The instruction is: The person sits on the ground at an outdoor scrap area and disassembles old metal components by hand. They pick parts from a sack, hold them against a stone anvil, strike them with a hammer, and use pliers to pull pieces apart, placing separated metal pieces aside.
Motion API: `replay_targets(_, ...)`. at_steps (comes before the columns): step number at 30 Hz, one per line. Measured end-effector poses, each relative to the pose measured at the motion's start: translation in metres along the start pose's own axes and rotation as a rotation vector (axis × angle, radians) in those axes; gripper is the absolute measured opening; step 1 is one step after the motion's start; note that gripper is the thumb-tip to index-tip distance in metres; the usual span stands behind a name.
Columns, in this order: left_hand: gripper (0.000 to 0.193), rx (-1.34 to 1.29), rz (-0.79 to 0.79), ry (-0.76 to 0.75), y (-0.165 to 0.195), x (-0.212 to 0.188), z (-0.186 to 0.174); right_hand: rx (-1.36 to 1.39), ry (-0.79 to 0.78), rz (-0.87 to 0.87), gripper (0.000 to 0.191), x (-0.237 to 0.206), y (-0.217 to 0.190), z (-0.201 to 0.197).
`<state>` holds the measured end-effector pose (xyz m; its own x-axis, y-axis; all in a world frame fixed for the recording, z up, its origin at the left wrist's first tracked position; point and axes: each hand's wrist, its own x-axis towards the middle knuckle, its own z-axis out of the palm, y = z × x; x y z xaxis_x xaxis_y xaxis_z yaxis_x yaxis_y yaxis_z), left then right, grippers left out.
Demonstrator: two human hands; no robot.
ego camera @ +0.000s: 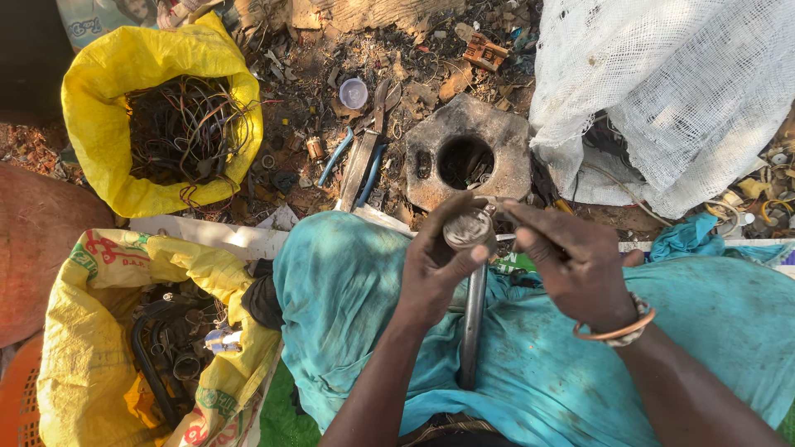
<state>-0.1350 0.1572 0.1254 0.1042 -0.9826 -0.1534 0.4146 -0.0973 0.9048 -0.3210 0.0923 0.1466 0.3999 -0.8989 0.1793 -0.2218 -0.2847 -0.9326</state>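
Observation:
My left hand (432,269) grips a small round metal part (468,228) between thumb and fingers, held over my lap. My right hand (571,265), with a copper bangle at the wrist, pinches a thin tool or wire against the right side of that part. A long dark metal rod (474,323) lies down my lap on the teal cloth (348,298), under both hands. Just beyond the hands sits a grey stone block with a round hole (466,149).
A yellow sack of tangled wires (161,116) stands at far left. A second yellow sack of metal scrap (157,331) is at near left. Large shears with blue handles (362,161) lie on littered ground. A white mesh sack (671,91) fills the upper right.

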Motion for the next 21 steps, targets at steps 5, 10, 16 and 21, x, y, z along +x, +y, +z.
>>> replay_targets(5,0.069,-0.274,0.062,0.022,-0.001,0.0,-0.009,-0.208,-0.028,-0.22,0.032,-0.002,-0.019,0.022)
replay_targets(10,0.074,-0.139,0.046,0.05,-0.006,0.0,-0.004,-0.21,0.024,-0.222,0.033,0.0,-0.021,0.021)
replay_targets(16,0.074,-0.136,0.018,0.063,-0.008,-0.002,0.005,-0.074,0.066,-0.141,0.034,-0.003,-0.018,0.023)
replay_targets(21,0.071,-0.181,0.052,0.054,-0.012,-0.005,0.009,0.259,-0.016,0.333,0.042,-0.004,-0.009,0.025)
